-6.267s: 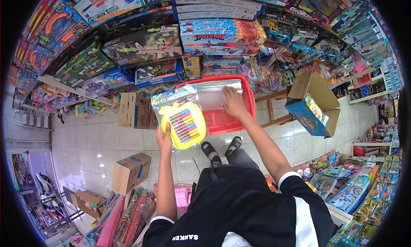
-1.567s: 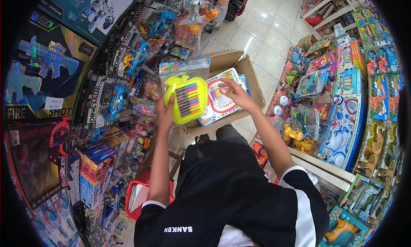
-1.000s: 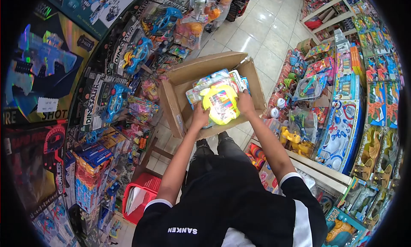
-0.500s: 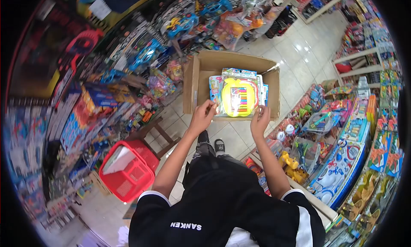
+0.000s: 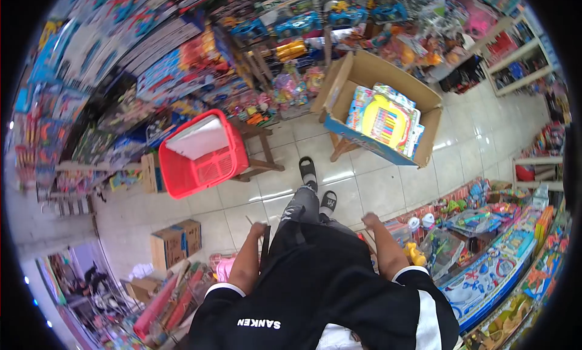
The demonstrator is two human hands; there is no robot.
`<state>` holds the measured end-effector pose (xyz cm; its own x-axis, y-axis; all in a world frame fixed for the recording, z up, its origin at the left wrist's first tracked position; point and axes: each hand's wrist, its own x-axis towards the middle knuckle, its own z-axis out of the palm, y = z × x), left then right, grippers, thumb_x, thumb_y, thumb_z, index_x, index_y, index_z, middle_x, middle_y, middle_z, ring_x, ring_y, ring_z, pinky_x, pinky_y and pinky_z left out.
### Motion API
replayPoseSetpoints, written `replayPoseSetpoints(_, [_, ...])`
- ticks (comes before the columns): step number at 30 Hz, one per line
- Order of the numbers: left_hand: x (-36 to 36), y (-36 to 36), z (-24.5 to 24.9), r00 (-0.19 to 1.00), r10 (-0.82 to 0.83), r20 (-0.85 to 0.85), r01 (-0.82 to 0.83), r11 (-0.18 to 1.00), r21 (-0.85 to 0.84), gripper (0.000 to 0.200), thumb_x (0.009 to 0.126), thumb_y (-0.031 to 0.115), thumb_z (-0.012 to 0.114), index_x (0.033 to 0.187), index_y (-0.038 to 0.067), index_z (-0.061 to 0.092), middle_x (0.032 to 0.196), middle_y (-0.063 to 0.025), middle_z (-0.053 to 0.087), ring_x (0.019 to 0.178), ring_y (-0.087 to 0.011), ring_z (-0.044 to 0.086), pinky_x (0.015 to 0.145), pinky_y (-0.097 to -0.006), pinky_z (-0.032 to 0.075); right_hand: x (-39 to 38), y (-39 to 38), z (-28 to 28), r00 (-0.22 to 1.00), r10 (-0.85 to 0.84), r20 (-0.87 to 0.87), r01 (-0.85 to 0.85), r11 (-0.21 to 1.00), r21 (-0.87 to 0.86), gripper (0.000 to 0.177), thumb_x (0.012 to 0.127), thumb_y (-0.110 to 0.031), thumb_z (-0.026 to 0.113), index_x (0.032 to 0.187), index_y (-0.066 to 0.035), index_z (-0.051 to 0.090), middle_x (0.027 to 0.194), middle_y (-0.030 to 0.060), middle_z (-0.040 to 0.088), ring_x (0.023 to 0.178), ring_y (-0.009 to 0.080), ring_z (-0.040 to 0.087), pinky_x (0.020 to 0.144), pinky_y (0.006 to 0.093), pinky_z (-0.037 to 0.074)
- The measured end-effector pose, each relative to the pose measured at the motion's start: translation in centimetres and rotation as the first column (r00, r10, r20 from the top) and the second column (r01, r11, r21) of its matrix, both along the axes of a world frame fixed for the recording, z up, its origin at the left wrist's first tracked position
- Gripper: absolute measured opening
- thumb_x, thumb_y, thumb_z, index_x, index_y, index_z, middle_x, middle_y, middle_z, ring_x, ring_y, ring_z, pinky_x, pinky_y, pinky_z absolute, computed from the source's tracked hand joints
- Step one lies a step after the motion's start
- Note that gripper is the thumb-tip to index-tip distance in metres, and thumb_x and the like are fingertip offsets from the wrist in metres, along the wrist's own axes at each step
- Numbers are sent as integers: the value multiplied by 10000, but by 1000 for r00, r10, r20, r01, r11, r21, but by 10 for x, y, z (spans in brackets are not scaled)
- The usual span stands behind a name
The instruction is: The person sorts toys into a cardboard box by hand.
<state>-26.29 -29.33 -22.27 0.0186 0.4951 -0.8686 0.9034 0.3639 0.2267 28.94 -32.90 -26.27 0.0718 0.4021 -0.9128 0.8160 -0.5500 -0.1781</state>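
Down at my left side hangs my left hand (image 5: 257,230), next to a dark strap (image 5: 265,244) at my hip. A thin stick-like line shows just beyond its fingers, which are blurred. My right hand (image 5: 371,220) is held out low on the other side, near the toy shelf, its fingers small and smeared. Both hands are well apart from the cardboard box (image 5: 438,132). Inside that box, a yellow apple-shaped toy pack (image 5: 367,121) with a row of coloured bars lies on top of other packaged toys.
A red plastic basket (image 5: 236,153) with white sheets in it stands by a wooden stool (image 5: 267,150) at the left. Behind it are crowded toy shelves. A closed carton (image 5: 176,244) sits on the tiled floor (image 5: 285,180). Boxed toy sets (image 5: 485,283) line the right side.
Both hands have left the yellow toy pack and dropped back to my sides. The pack stays in the box. My view has turned left, so the box appears farther right.
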Motion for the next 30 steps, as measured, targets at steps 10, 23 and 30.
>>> replayPoseSetpoints(10, [-73, -152, 51, 443, 893, -77, -843, 386, -374, 319, 933, 366, 537, 1129, 127, 613, 945, -48, 667, 733, -209, 615, 656, -380, 478, 1, -34, -42, 953, -294, -66, 282, 948, -146, 304, 910, -227, 537, 906, 46, 671, 845, 160, 718, 624, 273, 706, 499, 400, 550])
replayPoseSetpoints(23, [-289, 27, 22, 384, 773, 504, -910, 224, 350, 273, 974, 258, 552, 1054, 2, 605, 886, -88, 661, 702, -172, 639, 577, -301, 485, -237, 243, 38, 918, -235, -320, 370, 798, 475, 235, 919, -226, 586, 988, -2, 604, 779, 140, 680, 608, 233, 664, 497, 334, 506])
replayPoseSetpoints(30, [-297, 222, 188, 815, 361, 453, -482, -13, 876, 230, 957, 231, 585, 1058, 28, 622, 1013, -94, 594, 974, -191, 562, 771, -315, 461, -435, 368, 222, 981, 183, -61, 22, 211, 977, 423, 830, -197, 674, 1194, -12, 564, 1245, 179, 562, 1161, 362, 519, 998, 437, 416])
